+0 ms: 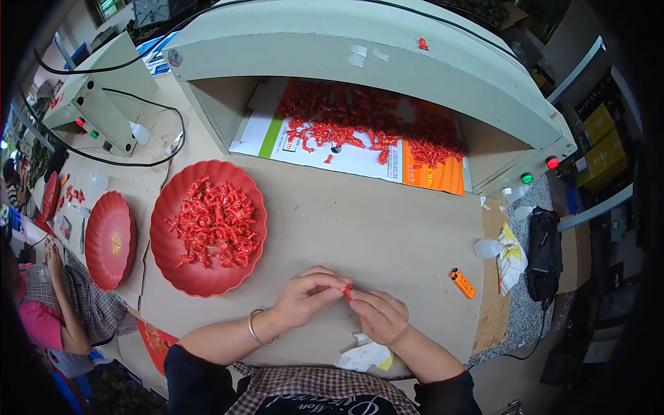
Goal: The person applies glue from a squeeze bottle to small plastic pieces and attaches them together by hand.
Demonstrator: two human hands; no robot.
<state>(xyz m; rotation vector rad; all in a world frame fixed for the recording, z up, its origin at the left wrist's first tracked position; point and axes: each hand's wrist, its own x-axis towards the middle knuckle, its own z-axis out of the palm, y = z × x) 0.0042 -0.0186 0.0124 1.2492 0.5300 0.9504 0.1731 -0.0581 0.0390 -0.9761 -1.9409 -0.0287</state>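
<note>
Between the fingertips of my left hand [309, 297] and my right hand [379, 312] is a small red figurine [346, 291]. Both hands pinch it above the near middle of the table, and its fine shape is partly covered by the fingers. To the left of my hands stands a big red scalloped bowl [160, 256] with a heap of similar glossy red figurines [216, 223] in it. Under my right wrist lies a crumpled white and yellow paper [363, 355].
A cream box-shaped machine [360, 55] spans the back, many red pieces [346, 114] on cardboard inside it. An orange lighter [462, 283] and a plastic bottle [488, 248] lie right. Another red bowl [111, 242] stands left, near a seated co-worker [66, 304].
</note>
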